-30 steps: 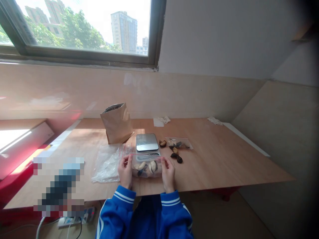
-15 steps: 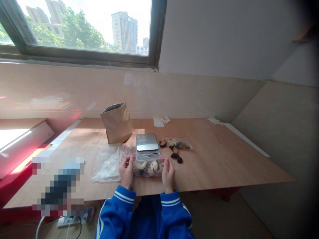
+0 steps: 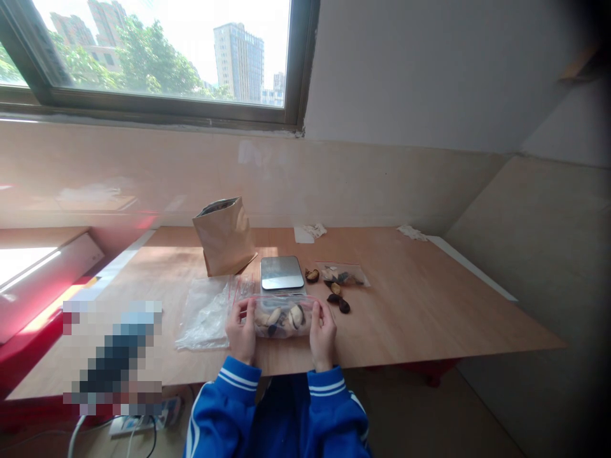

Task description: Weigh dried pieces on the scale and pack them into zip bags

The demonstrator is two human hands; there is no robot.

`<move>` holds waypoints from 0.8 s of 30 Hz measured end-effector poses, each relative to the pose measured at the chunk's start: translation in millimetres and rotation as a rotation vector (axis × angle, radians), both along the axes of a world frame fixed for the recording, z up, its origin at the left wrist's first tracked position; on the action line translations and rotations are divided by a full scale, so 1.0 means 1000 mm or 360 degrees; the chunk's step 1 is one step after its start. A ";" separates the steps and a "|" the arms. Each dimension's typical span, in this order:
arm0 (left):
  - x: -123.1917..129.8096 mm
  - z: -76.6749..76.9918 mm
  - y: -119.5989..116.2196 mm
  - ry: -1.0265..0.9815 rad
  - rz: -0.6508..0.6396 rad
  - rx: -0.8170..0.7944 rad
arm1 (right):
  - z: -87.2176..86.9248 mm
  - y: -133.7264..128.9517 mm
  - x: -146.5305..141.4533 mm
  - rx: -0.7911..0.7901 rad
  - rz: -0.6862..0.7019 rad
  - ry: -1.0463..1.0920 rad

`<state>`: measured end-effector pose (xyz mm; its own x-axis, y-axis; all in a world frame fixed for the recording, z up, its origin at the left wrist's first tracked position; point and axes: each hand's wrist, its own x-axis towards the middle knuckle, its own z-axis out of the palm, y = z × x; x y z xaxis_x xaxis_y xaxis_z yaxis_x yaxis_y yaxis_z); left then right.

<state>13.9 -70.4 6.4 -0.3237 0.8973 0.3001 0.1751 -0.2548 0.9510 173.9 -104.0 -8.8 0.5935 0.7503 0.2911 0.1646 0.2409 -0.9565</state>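
A clear zip bag (image 3: 282, 321) with pieces of dried mushroom inside is stretched between my two hands near the table's front edge. My left hand (image 3: 242, 331) is closed on its left end, and my right hand (image 3: 323, 334) grips the right end, thumbs toward the top. Just beyond the bag stands a kitchen scale (image 3: 281, 272) with a silver plate, its front partly hidden by the bag. Loose dried mushrooms (image 3: 339, 303) lie right of the scale, beside another zip bag (image 3: 344, 275) with mushroom pieces in it.
A brown paper pouch (image 3: 225, 236) stands with its top open at the back left. Flat clear plastic bags (image 3: 203, 315) lie left of my hands. Crumpled tissue (image 3: 315, 230) sits by the wall. A power strip (image 3: 146, 416) with cables is below the table's left front edge.
Both hands keep hold of the bag and have barely shifted. The bag's face is turned slightly, so the mushroom pieces show a little more clearly. Everything else stays in place.
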 end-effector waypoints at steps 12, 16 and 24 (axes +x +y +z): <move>0.000 -0.003 -0.003 0.0264 -0.0062 0.0079 | -0.007 0.002 0.005 0.0035 -0.0163 0.0039; 0.000 -0.005 -0.002 0.0239 -0.0052 0.0056 | -0.008 0.002 0.005 0.0032 -0.0169 0.0030; -0.001 -0.005 0.001 0.0036 -0.0247 0.0004 | -0.007 0.001 0.004 -0.0007 -0.0060 0.0223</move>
<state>12.6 -69.4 1.7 -0.1743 0.9353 0.3080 0.1546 -0.2829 0.9466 178.4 -103.4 -16.2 0.6560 0.7276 0.2005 0.0386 0.2330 -0.9717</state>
